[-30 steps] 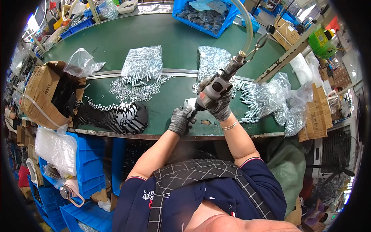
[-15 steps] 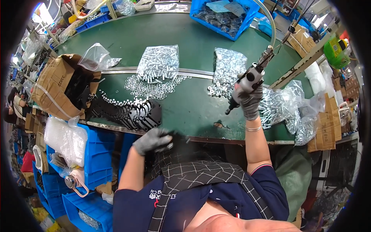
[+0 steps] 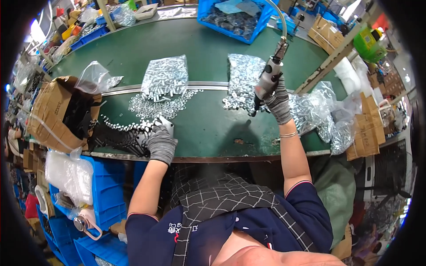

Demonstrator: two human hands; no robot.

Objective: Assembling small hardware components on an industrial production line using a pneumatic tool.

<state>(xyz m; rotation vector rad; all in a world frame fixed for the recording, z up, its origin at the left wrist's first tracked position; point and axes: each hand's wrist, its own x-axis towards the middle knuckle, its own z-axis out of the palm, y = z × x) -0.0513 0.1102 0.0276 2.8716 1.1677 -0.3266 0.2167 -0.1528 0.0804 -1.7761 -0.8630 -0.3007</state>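
Note:
My right hand (image 3: 278,106) is wrapped round a silver and black air screwdriver (image 3: 270,77). The tool hangs from a hose, its dark tip pointing down over the green table. On the left, my left hand (image 3: 160,144) reaches the near end of a row of overlapping black plates (image 3: 126,141), its gloved fingers curled over the last one. A plate's pale, shiny corner shows just past the fingertips; the rest is under the hand. Small white ring-like pieces (image 3: 111,123) line the row's far side. Loose metal nuts (image 3: 155,106) lie in a heap beyond.
A bag of metal sleeves (image 3: 165,75) and a bag of small metal parts (image 3: 244,75) stand behind. More bags (image 3: 310,111) lie at right. An open carton (image 3: 53,111) of black parts is at left; a blue bin (image 3: 235,33) stands at the back.
My left hand has moved from near my apron up and onto the black plates. My right hand has shifted with the screwdriver, which now stands more upright. The whole view has shifted slightly.

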